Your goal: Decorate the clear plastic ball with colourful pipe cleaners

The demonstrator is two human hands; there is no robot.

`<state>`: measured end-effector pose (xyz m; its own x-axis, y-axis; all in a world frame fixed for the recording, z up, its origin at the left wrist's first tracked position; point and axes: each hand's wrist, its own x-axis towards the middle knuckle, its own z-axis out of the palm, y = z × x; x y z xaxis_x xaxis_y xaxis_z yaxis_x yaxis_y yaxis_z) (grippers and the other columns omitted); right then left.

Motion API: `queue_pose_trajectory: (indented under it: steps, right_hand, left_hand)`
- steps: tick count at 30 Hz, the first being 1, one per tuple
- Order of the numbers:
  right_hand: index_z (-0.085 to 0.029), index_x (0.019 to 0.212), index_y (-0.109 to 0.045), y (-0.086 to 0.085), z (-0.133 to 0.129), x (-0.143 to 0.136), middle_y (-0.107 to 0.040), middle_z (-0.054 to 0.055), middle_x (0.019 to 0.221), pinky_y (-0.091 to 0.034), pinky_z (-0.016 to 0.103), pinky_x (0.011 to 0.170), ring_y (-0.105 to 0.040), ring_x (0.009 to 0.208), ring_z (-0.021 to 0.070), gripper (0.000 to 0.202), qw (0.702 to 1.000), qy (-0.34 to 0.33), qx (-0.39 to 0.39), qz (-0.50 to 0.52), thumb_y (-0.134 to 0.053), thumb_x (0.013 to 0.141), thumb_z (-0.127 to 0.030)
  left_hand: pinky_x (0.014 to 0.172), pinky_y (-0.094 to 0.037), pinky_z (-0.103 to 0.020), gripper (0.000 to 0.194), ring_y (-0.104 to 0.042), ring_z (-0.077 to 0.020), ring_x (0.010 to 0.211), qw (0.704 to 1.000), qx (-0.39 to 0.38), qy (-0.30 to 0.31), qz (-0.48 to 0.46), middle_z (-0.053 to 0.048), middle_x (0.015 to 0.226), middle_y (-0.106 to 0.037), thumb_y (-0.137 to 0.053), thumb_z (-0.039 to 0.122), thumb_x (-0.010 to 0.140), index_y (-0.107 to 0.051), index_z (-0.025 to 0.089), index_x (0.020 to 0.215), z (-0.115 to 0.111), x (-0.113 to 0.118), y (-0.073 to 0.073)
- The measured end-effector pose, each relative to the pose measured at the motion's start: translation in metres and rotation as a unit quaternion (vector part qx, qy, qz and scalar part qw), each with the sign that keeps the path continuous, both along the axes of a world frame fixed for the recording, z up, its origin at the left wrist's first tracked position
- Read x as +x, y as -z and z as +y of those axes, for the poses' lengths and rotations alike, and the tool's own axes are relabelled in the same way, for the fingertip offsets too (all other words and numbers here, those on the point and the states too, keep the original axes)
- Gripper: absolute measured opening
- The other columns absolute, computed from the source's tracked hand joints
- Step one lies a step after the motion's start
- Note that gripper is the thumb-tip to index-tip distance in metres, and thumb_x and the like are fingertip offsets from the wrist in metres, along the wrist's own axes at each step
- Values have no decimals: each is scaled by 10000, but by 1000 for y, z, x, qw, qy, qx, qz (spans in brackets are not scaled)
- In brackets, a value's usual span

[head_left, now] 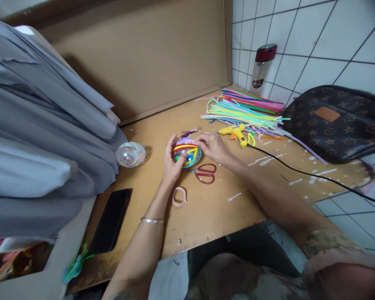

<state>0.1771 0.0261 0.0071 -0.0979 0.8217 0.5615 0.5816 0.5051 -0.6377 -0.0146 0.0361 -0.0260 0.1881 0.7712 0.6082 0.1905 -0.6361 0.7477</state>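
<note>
My left hand (173,160) is wrapped around the left side of a clear ball (188,153) covered in colourful strips of red, yellow, green and pink, its thumb across the front. At the ball's upper right, my right hand (213,146) pinches with thumb and forefinger at the end of a pink pipe cleaner (192,142); the fingertips partly cover it. Red-handled scissors (206,173) lie just below the ball, blades partly hidden by it. Beyond the ball rests a small purple piece (189,133). A pink pipe cleaner loop (179,196) lies nearer to me.
A yellow glue gun (237,132) with a black cord (295,171) lies to the right, before a heap of pipe cleaners (243,111). A brown bag (334,125) and a bottle (262,68) stand behind. Leftward are another clear ball (130,154), a phone (111,221) and grey cloth (34,125).
</note>
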Motion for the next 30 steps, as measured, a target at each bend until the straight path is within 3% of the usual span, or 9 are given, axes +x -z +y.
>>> queue_pose_trajectory:
  steps: [8,30]
  right_hand:
    - [-174,760,-685,-1,0,2,-684,55,798,-408,286,705,-558,712,165,163,999,8,1,-32,-564,869,-182]
    - [-168,766,-676,-1,-1,0,-675,67,796,-387,291,691,-552,710,174,180,999,19,-10,-50,-551,892,-197]
  left_hand:
    - [1092,-433,-457,667,-554,-283,1268,1000,-4,-7,3,-128,1363,-572,-666,519,829,-464,254,1407,-1,0,-1]
    - [1083,-440,-446,552,-558,-270,1258,1000,7,-20,10,-96,1369,-572,-655,462,848,-544,281,1357,0,1,-4]
